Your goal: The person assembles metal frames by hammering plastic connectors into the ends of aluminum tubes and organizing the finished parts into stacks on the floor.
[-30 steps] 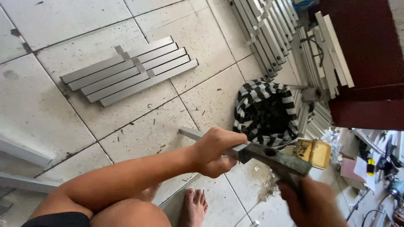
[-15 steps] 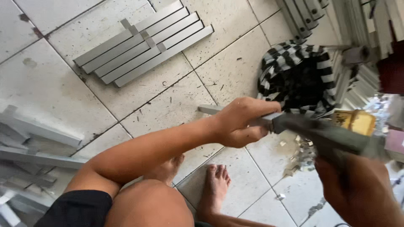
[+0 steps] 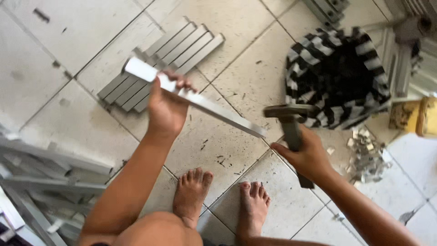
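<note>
My left hand (image 3: 166,107) grips a long silver metal bar (image 3: 214,108) and holds it in the air above the tiled floor, one end up left, the other down right. My right hand (image 3: 307,155) is closed round the handle of a dark hammer (image 3: 289,120), whose head sits just right of the bar's lower end. A row of similar cut metal bars (image 3: 175,52) lies flat on the tiles behind my left hand. My bare feet (image 3: 193,193) stand on the floor below.
A black and white striped bag (image 3: 339,68) stands open at the upper right. Small metal scraps (image 3: 366,155) are scattered beside it. A yellow box (image 3: 419,116) sits at the right edge. Long metal profiles (image 3: 45,182) pile up at the lower left.
My left hand has lifted the bar away from the hammer and swung it to the left over the row of cut bars. The hammer stays in my right hand.
</note>
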